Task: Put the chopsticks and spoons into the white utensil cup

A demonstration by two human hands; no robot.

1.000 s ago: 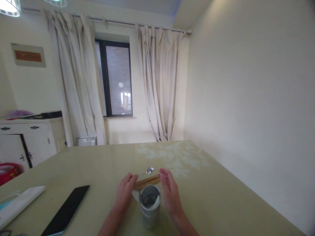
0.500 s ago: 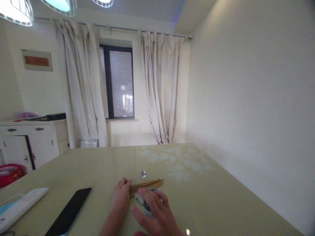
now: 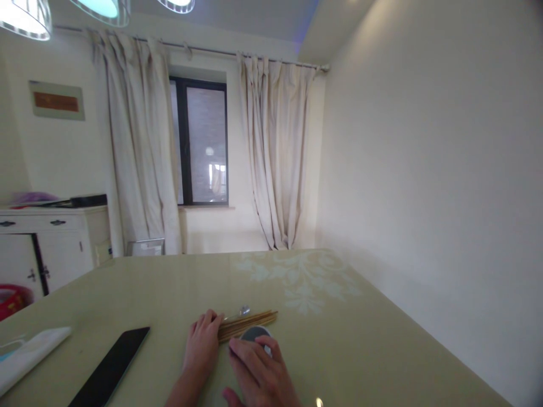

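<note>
My left hand (image 3: pixel 202 340) has its fingers closed at the near-left end of a bundle of thin wooden sticks (image 3: pixel 248 323). Just behind the sticks lies a small shiny spoon (image 3: pixel 244 310), its thin handle running in under my left fingertips. My right hand (image 3: pixel 263 370) is curled over a round grey object with a pale rim (image 3: pixel 254 332), at the front side of the bundle. Its lower part is hidden by my fingers, and its exact kind is unclear.
A black phone (image 3: pixel 111 367) and a long white object (image 3: pixel 34 357) lie on the left of the glossy table (image 3: pixel 178 282). A white cabinet (image 3: pixel 63 243) and a red basin (image 3: pixel 14 299) stand beyond its left side. The wall (image 3: pixel 424 198) runs along the right.
The spoon has come closer to the sticks. My right hand has drawn slightly nearer to me, and the round grey object has turned so its flat face shows. My left hand stays at the sticks.
</note>
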